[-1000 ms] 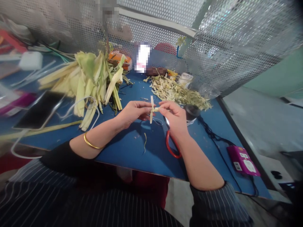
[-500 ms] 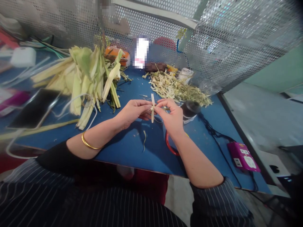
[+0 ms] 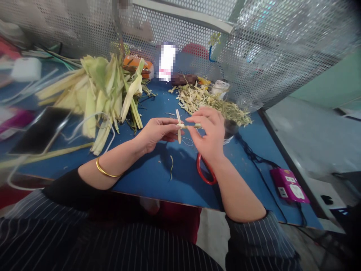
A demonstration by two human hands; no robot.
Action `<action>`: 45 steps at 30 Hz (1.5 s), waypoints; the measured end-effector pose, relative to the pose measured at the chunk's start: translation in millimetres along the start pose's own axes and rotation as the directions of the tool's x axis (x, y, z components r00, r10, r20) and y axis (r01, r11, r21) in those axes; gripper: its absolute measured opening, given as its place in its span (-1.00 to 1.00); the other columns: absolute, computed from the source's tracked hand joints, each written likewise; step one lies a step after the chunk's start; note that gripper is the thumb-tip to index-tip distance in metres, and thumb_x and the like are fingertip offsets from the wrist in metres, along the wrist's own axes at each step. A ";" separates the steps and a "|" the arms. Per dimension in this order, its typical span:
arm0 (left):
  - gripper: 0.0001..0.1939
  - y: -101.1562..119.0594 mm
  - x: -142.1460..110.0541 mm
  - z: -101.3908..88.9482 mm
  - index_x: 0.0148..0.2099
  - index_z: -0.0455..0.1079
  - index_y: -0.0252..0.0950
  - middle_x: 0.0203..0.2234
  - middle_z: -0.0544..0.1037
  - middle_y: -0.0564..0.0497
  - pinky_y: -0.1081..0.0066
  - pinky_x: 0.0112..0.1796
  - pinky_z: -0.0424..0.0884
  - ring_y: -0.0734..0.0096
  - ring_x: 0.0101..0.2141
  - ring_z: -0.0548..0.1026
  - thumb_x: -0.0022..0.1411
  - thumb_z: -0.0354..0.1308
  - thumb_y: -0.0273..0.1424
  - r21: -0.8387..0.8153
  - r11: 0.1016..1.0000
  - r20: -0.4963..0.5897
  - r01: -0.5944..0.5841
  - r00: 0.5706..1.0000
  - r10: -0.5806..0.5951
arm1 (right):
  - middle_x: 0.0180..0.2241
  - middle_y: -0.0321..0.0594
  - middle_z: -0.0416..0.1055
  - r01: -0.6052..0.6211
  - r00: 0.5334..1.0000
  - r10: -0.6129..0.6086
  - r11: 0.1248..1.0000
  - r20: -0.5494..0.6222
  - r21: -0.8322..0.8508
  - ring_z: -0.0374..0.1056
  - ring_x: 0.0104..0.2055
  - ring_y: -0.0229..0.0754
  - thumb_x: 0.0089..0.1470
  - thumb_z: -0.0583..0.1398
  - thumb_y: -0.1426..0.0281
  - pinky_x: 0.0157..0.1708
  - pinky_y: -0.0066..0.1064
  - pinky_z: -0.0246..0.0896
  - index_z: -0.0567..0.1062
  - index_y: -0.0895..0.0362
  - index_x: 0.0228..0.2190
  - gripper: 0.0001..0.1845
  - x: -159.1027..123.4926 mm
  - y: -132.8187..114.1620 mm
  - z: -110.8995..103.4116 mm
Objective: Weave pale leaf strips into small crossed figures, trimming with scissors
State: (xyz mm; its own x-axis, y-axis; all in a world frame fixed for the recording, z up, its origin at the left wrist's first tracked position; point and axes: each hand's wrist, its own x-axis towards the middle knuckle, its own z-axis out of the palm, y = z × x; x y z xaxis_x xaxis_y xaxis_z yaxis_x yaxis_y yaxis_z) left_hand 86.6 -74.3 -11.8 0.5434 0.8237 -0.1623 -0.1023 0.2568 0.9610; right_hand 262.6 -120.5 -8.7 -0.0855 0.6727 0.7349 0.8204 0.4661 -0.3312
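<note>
My left hand (image 3: 156, 132) pinches a small cross-shaped piece of pale corn husk (image 3: 179, 136) between thumb and fingers. From the crossing, a thin stem runs toward my right hand (image 3: 209, 130). The right thumb and forefinger are spread on either side of that stem, apart from it as far as I can see. A fine pale thread (image 3: 188, 142) loops below the husk piece. Under my right wrist, red-handled scissors (image 3: 199, 171) lie partly hidden on the blue table (image 3: 158, 169). Behind the right hand stands a dark spool (image 3: 231, 128), mostly covered.
A big bunch of corn husks (image 3: 93, 90) lies at the left, beside a phone (image 3: 39, 130) with white cables. Shredded husk cuttings (image 3: 203, 99) are heaped at the back right. A purple packet (image 3: 290, 184) sits near the right edge. Perforated metal mesh (image 3: 180, 26) closes the back.
My right hand has drawn back to the right and its fingers have parted from the husk piece. My left hand still holds the piece, now slightly tilted.
</note>
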 end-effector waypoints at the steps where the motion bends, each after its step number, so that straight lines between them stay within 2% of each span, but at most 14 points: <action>1: -0.64 0.3 0.5 -0.9 -0.14 0.52 -0.28 -0.39 0.61 -0.05 0.46 -0.39 0.43 0.46 -0.45 0.54 0.00 0.30 -0.25 -0.016 1.000 -0.013 0.008 1.000 -0.008 | -0.21 -0.26 0.44 0.095 0.995 -0.093 0.992 0.029 -0.079 0.27 0.03 -0.05 0.04 0.21 0.43 0.08 -0.07 0.04 0.51 -0.04 -0.33 -0.86 1.3 -0.1 -2.7; 3: -0.65 0.7 1.4 -2.6 -0.14 0.52 -0.27 -0.41 0.60 -0.03 0.47 -0.40 0.41 0.45 -0.44 0.54 -0.02 0.31 -0.26 -0.038 0.999 -0.043 0.016 0.999 -0.018 | -0.25 -0.29 0.46 0.239 0.968 -0.221 0.955 0.115 -0.176 0.27 0.01 -0.08 0.07 0.19 0.43 0.11 -0.09 -0.03 0.52 -0.07 -0.34 -0.86 2.1 -0.3 -5.2; 5: -0.68 0.6 1.9 -3.5 -0.17 0.53 -0.27 -0.44 0.59 -0.01 0.47 -0.38 0.41 0.48 -0.45 0.52 -0.02 0.31 -0.29 -0.040 0.999 -0.068 0.007 0.998 -0.010 | -0.28 -0.31 0.46 0.307 0.943 -0.270 0.931 0.196 -0.198 0.29 -0.06 -0.13 0.10 0.16 0.42 0.12 -0.13 -0.05 0.51 -0.08 -0.32 -0.84 0.8 -0.7 -4.2; 10: -0.71 -2.2 2.8 -2.3 -0.23 0.54 -0.32 -0.46 0.57 0.00 0.45 -0.35 0.42 0.53 -0.48 0.48 -0.06 0.33 -0.33 -0.045 0.999 -0.080 0.002 0.997 -0.005 | -0.28 -0.33 0.48 0.247 0.910 -0.197 0.964 0.365 -0.096 0.30 -0.15 -0.17 0.16 0.10 0.41 0.12 -0.14 -0.08 0.51 -0.12 -0.29 -0.79 -3.9 -3.5 0.5; 13: -0.71 -4.4 3.8 -1.2 -0.25 0.54 -0.33 -0.47 0.57 0.00 0.42 -0.33 0.44 0.52 -0.49 0.48 -0.08 0.35 -0.35 -0.072 0.997 -0.076 0.019 0.997 -0.024 | -0.25 -0.31 0.48 0.205 0.900 -0.162 0.976 0.405 -0.066 0.30 -0.14 -0.16 0.17 0.09 0.42 0.14 -0.11 -0.11 0.50 -0.12 -0.24 -0.76 -5.3 -5.4 0.9; 16: -0.72 -3.9 3.2 -0.3 -0.26 0.55 -0.33 -0.52 0.57 0.01 0.41 -0.33 0.45 0.51 -0.51 0.49 -0.09 0.35 -0.35 -0.075 0.996 -0.072 0.038 0.996 -0.043 | -0.26 -0.32 0.49 0.164 0.925 -0.139 0.986 0.353 -0.042 0.32 -0.17 -0.17 0.17 0.09 0.42 0.12 -0.12 -0.10 0.51 -0.10 -0.29 -0.78 -6.9 -6.8 2.0; 19: -0.71 -0.2 0.3 0.8 -0.24 0.55 -0.33 -0.53 0.58 -0.02 0.39 -0.33 0.46 0.46 -0.50 0.52 -0.07 0.34 -0.33 -0.049 0.998 -0.067 0.042 0.997 -0.045 | -0.29 -0.30 0.48 0.095 0.970 -0.095 0.995 0.225 0.009 0.33 -0.19 -0.16 0.13 0.15 0.42 0.04 -0.14 -0.01 0.51 -0.05 -0.36 -0.85 -8.2 -9.4 4.7; 22: -0.72 3.3 -2.4 1.6 -0.23 0.56 -0.34 -0.51 0.60 -0.05 0.39 -0.30 0.46 0.43 -0.47 0.54 -0.04 0.32 -0.34 0.025 1.000 -0.049 0.012 0.999 -0.011 | -0.36 -0.29 0.45 -0.053 0.992 0.036 0.990 0.124 0.133 0.34 -0.23 -0.17 0.08 0.20 0.42 -0.08 -0.21 0.12 0.49 0.02 -0.41 -0.93 -8.2 -12.6 8.1; 25: -0.73 3.7 -2.3 0.9 -0.23 0.57 -0.35 -0.50 0.61 -0.07 0.41 -0.31 0.46 0.41 -0.44 0.56 -0.03 0.31 -0.34 0.112 0.993 -0.013 -0.031 0.999 0.032 | -0.34 -0.27 0.42 -0.216 0.975 0.191 0.936 0.113 0.277 0.35 -0.22 -0.19 0.02 0.24 0.45 -0.15 -0.28 0.21 0.47 0.07 -0.46 -0.95 -7.4 -13.6 10.4; 29: -0.73 2.5 -0.6 -1.2 -0.25 0.57 -0.37 -0.54 0.60 -0.09 0.38 -0.32 0.47 0.34 -0.43 0.58 -0.04 0.32 -0.34 0.158 0.987 0.019 -0.021 1.000 0.019 | -0.35 -0.29 0.45 -0.338 0.938 0.274 0.862 0.213 0.378 0.38 -0.22 -0.20 -0.01 0.23 0.48 -0.17 -0.30 0.26 0.46 0.09 -0.48 -0.94 -6.8 -13.1 10.0; 34: -0.78 4.4 -2.0 -1.1 -0.30 0.57 -0.38 -0.54 0.60 -0.09 0.38 -0.29 0.48 0.36 -0.43 0.57 0.00 0.29 -0.35 0.165 0.986 0.038 -0.018 0.999 0.011 | -0.43 -0.32 0.47 -0.383 0.922 0.327 0.846 0.206 0.372 0.36 -0.37 -0.26 0.00 0.23 0.43 -0.28 -0.35 0.27 0.46 0.10 -0.48 -0.96 -5.6 -14.5 8.0; 41: -0.79 6.4 -1.6 -1.2 -0.31 0.58 -0.39 -0.55 0.59 -0.08 0.38 -0.28 0.47 0.40 -0.47 0.55 -0.03 0.29 -0.38 0.191 0.981 0.016 -0.035 0.999 0.032 | -0.48 -0.34 0.44 -0.451 0.892 0.394 0.803 0.220 0.389 0.32 -0.43 -0.29 -0.03 0.25 0.39 -0.35 -0.37 0.24 0.42 0.11 -0.49 -0.91 -5.9 -14.3 11.2; 43: -0.80 6.5 -1.4 -2.2 -0.32 0.58 -0.40 -0.56 0.58 -0.08 0.38 -0.29 0.47 0.41 -0.48 0.54 -0.02 0.29 -0.39 0.217 0.976 0.029 -0.037 0.999 0.031 | -0.50 -0.36 0.43 -0.489 0.872 0.428 0.760 0.236 0.428 0.31 -0.46 -0.31 -0.06 0.26 0.41 -0.38 -0.39 0.23 0.41 0.10 -0.42 -0.88 -5.7 -13.8 12.0; 45: -0.79 6.7 -1.3 -3.3 -0.31 0.57 -0.40 -0.56 0.58 -0.08 0.37 -0.28 0.46 0.41 -0.47 0.53 -0.02 0.28 -0.39 0.230 0.973 0.049 -0.032 0.999 0.021 | -0.51 -0.38 0.43 -0.517 0.856 0.449 0.722 0.258 0.460 0.30 -0.48 -0.32 -0.08 0.27 0.43 -0.41 -0.40 0.22 0.40 0.10 -0.30 -0.77 -5.1 -13.0 12.5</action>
State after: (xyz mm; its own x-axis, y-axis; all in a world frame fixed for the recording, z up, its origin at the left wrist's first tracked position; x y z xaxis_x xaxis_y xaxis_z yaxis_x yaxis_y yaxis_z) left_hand 82.5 -72.0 -5.9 0.5812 0.8032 -0.1308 0.0749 0.1073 0.9914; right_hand 245.3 -122.9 -15.6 0.1492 0.9329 0.3279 0.3768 0.2530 -0.8911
